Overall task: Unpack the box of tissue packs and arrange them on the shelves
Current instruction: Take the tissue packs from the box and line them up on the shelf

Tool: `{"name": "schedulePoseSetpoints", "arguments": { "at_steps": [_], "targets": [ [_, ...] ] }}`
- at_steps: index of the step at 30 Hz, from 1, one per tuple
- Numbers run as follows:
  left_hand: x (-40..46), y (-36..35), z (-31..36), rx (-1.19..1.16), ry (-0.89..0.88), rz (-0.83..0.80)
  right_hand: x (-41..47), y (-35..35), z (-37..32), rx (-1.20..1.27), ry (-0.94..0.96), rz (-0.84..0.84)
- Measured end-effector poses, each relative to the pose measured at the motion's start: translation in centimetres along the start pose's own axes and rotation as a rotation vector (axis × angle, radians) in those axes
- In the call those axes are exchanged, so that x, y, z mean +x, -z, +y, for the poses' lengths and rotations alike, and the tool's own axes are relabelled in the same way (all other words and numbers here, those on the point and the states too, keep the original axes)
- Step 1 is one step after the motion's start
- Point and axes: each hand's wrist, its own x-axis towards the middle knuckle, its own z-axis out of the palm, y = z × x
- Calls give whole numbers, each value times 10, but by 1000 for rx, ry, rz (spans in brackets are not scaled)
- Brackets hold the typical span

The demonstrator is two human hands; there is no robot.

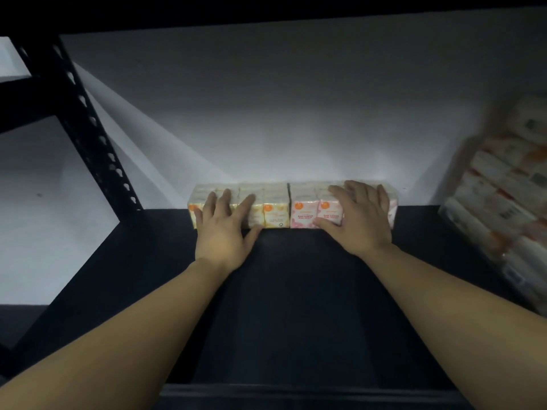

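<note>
- Far left, a black slotted upright (pixel 88 125) of the rack leaned across the view, with the white wall (pixel 296 108) behind it.
- The dark shelf (pixel 296 291) ran away from the camera to that wall.
- At the back of the shelf, a yellow tissue pack (pixel 273 213) lay against the wall, its long axis running left to right and its printed face turned toward the camera.
- The left hand (pixel 226 229) lay flat on that yellow pack, palm down, fingers (pixel 247 202) spread and open, gripping nothing.
- Just beside it, edge to edge, sat a pink tissue pack (pixel 305 213), same sideways lie, label facing forward, so the two made one row along the wall.
- The right hand (pixel 359 217) pressed flat on the pink pack, fingers loosely splayed over its top, thumb low on the front face.
- Far right, a stack of more tissue packs (pixel 503 187) stood blurred at the shelf's edge, well apart from the row.
</note>
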Motion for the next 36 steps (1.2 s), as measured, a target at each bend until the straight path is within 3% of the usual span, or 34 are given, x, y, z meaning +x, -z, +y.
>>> {"name": "schedulePoseSetpoints", "arguments": {
  "at_steps": [12,21,27,31,36],
  "targets": [
    [-17,37,18,195,84,-207,-14,35,-24,-83,-2,-157],
    [-127,71,46,-68,220,-305,-112,79,-68,121,22,-277],
    [-195,88,30,-92,106,-270,-183,102,-112,193,-15,-274],
    [-248,93,10,-88,-75,-266,-238,103,-139,176,-26,-299],
    [-318,78,-22,-176,-293,-236,-318,97,-158,204,-18,-163]
  ]
}}
